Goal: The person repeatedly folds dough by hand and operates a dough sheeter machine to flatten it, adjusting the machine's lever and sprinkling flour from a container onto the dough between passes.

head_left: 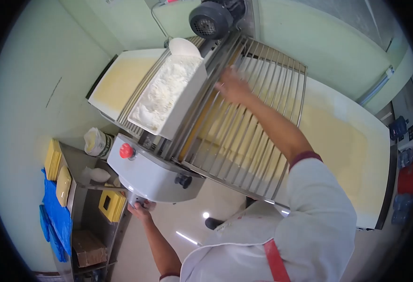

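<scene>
A dough sheeter with a grey end housing (pixel 154 174) stands in front of me. At the bottom of that housing my left hand (pixel 141 209) is closed around a short grey handle (pixel 137 199) with dark spots. My right hand (pixel 234 87) is over the metal bar guard (pixel 263 113), close to the roller area, its fingers smeared by motion. Pale yellow dough (pixel 234 136) shows under the guard's bars. Across the top of the machine sits a white tray (pixel 183 105) of flour (pixel 166 89), with a white scoop (pixel 184 47) at its far end.
Floury belts extend on the left (pixel 122 77) and right (pixel 338 136). A red stop button (pixel 126 150) and black knob (pixel 183 180) are on the housing. At lower left, a metal shelf (pixel 82 171) holds yellow items and blue plastic (pixel 58 218). A motor (pixel 210 21) is above.
</scene>
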`<state>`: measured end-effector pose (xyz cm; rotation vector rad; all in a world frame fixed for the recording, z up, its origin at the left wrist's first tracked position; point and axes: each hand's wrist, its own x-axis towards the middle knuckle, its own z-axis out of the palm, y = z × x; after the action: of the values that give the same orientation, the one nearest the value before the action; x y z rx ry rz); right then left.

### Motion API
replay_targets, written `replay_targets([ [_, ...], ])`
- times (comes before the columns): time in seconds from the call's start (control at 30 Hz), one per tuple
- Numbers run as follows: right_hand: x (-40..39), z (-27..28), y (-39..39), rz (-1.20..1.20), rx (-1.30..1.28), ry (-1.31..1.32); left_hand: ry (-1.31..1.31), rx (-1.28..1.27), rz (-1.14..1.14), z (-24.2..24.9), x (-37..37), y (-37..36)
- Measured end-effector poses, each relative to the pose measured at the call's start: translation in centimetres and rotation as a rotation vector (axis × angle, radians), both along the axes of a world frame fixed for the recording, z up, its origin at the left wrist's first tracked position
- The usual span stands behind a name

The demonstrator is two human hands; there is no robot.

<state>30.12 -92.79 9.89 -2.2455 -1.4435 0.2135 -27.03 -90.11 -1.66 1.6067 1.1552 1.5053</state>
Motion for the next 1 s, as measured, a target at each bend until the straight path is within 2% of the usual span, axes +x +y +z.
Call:
replay_targets([
  [0.07,-6.7,-3.6,-4.7,0.329,0.098,-0.134,0.072,0.132,0.157,-1.1,-0.5,0.7],
  [0.1,-5.2,-3.4,-5.0,0.237,0.086,-0.107,0.020,0.003,-0.030,-0.8,-1.2,1.3],
  [0.13,-3.3,-3.1,-5.6,0.142,0.076,-0.078,0.028,0.084,-0.005,-1.3,-1.1,1.5],
  [0.2,0.5,-3.9,-8.7,-0.062,0.011,0.003,0.115,-0.035,0.064,-2.2,-3.1,2.1],
  [0.23,2.2,-4.7,-11.2,-0.183,-0.038,0.048,0.079,-0.047,0.118,-2.7,-3.9,2.2],
  [0.27,6.9,-5.8,-11.2,-0.334,-0.026,-0.008,0.039,-0.061,0.158,-3.5,-4.0,2.8],
  [0.3,11.2,-7.0,-11.7,-0.488,-0.019,-0.078,0.025,-0.164,0.085,-3.4,-4.8,3.2],
  [0.33,10.3,-7.4,-13.2,-0.436,0.066,0.068,0.011,-0.264,0.013,-2.5,-4.8,3.3],
  [0.37,7.5,-7.7,-13.8,-0.385,0.161,0.220,-0.114,-0.295,0.086,-1.6,-3.3,2.9],
  [0.4,3.0,-6.0,-15.3,-0.228,-0.197,-0.096,-0.167,-0.284,0.134,-1.0,-1.9,2.4],
  [0.43,-1.5,-5.7,-18.1,-0.097,0.034,0.073,-0.219,-0.271,0.182,-0.4,-0.5,1.8],
  [0.5,-6.4,-4.3,-24.0,0.131,-0.032,-0.054,-0.170,-0.202,0.210,0.7,-0.1,1.5],
  [0.57,-3.8,-7.3,-28.0,-0.220,-0.038,0.063,-0.147,-0.238,0.239,0.6,-0.5,1.9],
  [0.6,-0.2,-8.5,-30.2,-0.397,-0.135,0.024,-0.138,-0.256,0.259,0.6,-0.7,1.7],
  [0.63,3.3,-10.9,-33.2,-0.630,-0.121,-0.013,-0.125,-0.219,0.235,1.4,0.2,1.0],
  [0.67,6.8,-13.8,-36.2,-0.756,-0.008,-0.115,-0.130,-0.237,0.231,1.9,0.4,0.6],
  [0.7,8.5,-14.1,-39.0,-0.772,0.107,-0.215,-0.148,-0.250,0.229,2.2,0.8,0.4],
  [0.8,8.1,-14.0,-36.3,-0.940,0.672,0.617,-0.133,-0.210,0.280,2.2,1.3,0.0],
  [0.87,8.3,-15.5,-31.2,-0.816,0.735,0.561,-0.155,-0.196,0.300,2.2,1.9,0.3],
  [0.9,7.7,-13.4,-29.2,-0.800,0.786,0.652,-0.187,-0.214,0.298,2.4,2.0,0.3],
  [0.97,8.6,-13.9,-28.2,-0.644,0.679,0.589,-0.199,-0.175,0.287,2.4,2.1,0.4],
  [1.0,8.9,-14.1,-27.9,-0.558,0.623,0.555,-0.329,-0.347,0.168,2.3,1.0,1.1],
])
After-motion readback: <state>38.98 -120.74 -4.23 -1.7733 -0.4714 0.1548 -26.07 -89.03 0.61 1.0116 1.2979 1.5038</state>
